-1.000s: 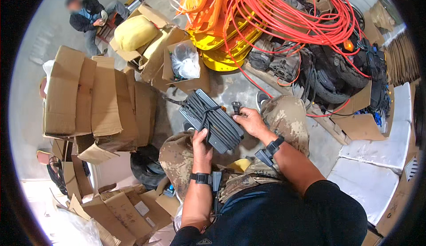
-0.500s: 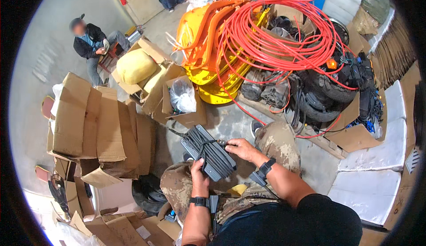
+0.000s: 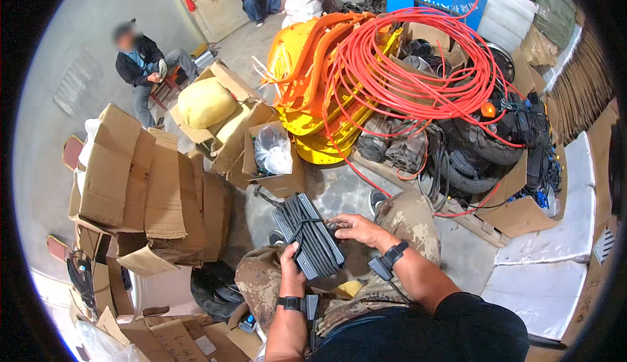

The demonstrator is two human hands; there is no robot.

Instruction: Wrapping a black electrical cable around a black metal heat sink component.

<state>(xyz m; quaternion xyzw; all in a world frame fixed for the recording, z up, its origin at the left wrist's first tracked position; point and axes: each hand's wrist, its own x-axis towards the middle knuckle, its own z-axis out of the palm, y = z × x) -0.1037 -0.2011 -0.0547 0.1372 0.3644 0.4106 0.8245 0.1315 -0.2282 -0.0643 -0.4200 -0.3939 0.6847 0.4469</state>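
A dark grey block (image 3: 287,216) with thick cable (image 3: 312,235) wound round it in several turns lies tilted over my knees. It resembles a charger or power adapter, but its exact kind is unclear. My left hand (image 3: 292,264) grips its lower left edge, thumb on top. At the upper right side, my right hand (image 3: 358,229) is closed with thumb and fingers pinched by a small dark cable end, partly hidden by the fingers. A thinner cord runs across the windings, and a short cable end (image 3: 264,196) sticks out at the far left corner.
Stacked cardboard boxes (image 3: 140,179) stand on the left. Ahead are orange and yellow plastic pieces (image 3: 313,81), a red cable coil (image 3: 418,88) and tyres (image 3: 467,173). White wrapped blocks (image 3: 535,290) line the right. A seated person (image 3: 140,68) is at the far left; others sit farther back.
The view has shifted slightly. The wound block has turned a little in my left hand, and my right fingers remain at its upper right side.
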